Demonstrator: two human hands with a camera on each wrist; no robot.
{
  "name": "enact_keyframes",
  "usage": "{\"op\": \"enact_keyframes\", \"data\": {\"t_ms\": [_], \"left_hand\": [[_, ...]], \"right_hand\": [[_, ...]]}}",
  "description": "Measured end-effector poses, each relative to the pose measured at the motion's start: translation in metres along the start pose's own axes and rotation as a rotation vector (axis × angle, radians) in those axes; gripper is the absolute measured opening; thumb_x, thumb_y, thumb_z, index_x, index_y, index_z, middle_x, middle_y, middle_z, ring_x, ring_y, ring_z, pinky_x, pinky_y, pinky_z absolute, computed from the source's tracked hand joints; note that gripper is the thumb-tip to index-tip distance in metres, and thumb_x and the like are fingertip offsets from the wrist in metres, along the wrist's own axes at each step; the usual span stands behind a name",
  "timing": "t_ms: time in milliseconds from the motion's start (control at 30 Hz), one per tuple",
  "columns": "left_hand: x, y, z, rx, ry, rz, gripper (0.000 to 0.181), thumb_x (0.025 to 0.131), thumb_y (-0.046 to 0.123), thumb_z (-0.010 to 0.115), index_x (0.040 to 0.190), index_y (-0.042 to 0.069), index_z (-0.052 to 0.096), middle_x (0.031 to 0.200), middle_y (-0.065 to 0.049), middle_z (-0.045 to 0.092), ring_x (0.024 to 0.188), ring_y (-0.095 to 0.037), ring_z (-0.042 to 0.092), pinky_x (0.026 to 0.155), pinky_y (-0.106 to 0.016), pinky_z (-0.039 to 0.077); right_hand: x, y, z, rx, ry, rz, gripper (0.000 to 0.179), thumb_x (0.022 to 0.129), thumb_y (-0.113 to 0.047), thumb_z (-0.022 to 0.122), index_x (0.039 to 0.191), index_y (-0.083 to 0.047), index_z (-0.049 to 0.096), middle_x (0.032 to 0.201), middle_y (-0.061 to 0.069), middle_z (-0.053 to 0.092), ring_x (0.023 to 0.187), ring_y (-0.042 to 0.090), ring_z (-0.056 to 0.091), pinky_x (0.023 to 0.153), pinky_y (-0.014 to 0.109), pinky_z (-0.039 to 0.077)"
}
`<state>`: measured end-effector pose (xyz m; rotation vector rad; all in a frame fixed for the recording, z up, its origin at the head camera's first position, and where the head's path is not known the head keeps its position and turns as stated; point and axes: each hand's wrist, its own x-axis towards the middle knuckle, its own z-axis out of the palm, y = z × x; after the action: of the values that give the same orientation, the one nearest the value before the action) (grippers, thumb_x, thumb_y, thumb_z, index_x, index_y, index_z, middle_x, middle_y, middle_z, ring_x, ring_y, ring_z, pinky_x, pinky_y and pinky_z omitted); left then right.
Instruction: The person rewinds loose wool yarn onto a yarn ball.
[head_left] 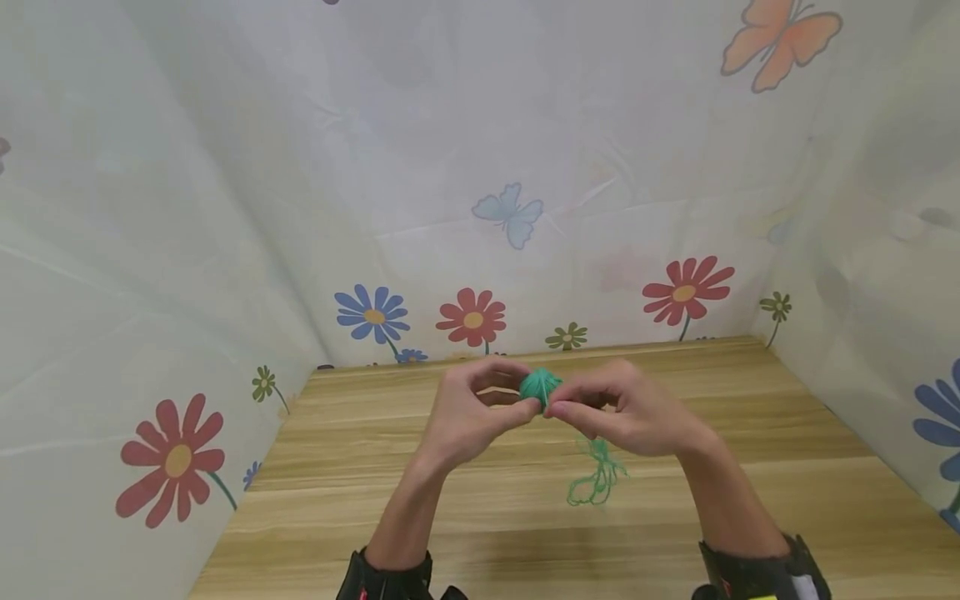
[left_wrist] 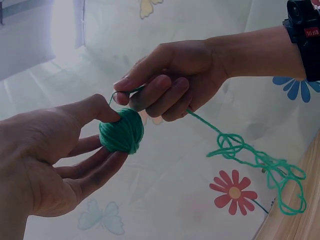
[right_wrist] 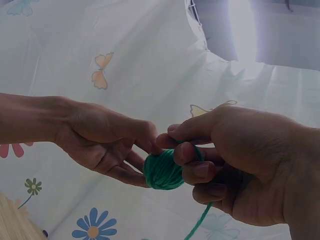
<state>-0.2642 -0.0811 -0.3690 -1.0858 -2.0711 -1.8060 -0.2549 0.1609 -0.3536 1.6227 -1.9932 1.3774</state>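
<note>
Between the two hands is a small ball of green yarn [head_left: 540, 386]. My left hand [head_left: 472, 412] grips it, thumb on one side and fingertips on the other, as the left wrist view shows with the yarn ball [left_wrist: 121, 132]. Close beside it, my right hand [head_left: 633, 410] pinches the strand that runs from the ball. That strand passes through the curled fingers of the right hand [left_wrist: 172, 82] and comes out below them. Its loose end hangs as a loopy tangle of green yarn [left_wrist: 260, 162], seen also in the head view.
A wooden table [head_left: 337, 500] lies beneath the hands. Around it hang pale cloth walls [head_left: 420, 167] printed with flowers and butterflies, meeting the table at its back and sides. Dark bands with devices [head_left: 761, 571] sit on both wrists.
</note>
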Motion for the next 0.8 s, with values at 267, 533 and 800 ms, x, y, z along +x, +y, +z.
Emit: {"op": "enact_keyframes", "data": {"t_ms": [267,533,800], "left_hand": [[0.002,0.002,-0.002,-0.052,0.123,-0.005,0.031,0.086,0.009,0.083,0.115,0.002,0.074,0.110,-0.012,0.074,0.101,-0.024,0.071,0.089,-0.040,0.062],[0.000,0.005,-0.005,-0.160,0.133,-0.043,0.033,0.089,0.007,0.078,0.121,0.000,0.072,0.112,-0.012,0.072,0.103,-0.032,0.069,0.091,-0.041,0.061],[-0.002,0.008,-0.005,-0.233,-0.025,-0.025,0.032,0.091,0.004,0.074,0.121,-0.005,0.068,0.113,-0.010,0.072,0.107,-0.035,0.067,0.089,-0.040,0.062]], "right_hand": [[0.009,-0.020,0.004,-0.035,-0.098,-0.062,0.033,0.086,0.020,0.067,0.101,-0.008,0.077,0.059,0.001,0.054,0.052,0.004,0.046,0.041,0.015,0.038],[0.007,-0.012,0.004,-0.063,-0.165,-0.031,0.027,0.091,0.014,0.065,0.101,-0.008,0.077,0.063,0.002,0.059,0.055,0.004,0.049,0.047,0.011,0.042],[-0.001,0.007,0.001,-0.112,-0.158,0.171,0.015,0.100,-0.006,0.067,0.097,-0.017,0.077,0.067,-0.005,0.061,0.055,0.005,0.050,0.046,0.017,0.044]]}}
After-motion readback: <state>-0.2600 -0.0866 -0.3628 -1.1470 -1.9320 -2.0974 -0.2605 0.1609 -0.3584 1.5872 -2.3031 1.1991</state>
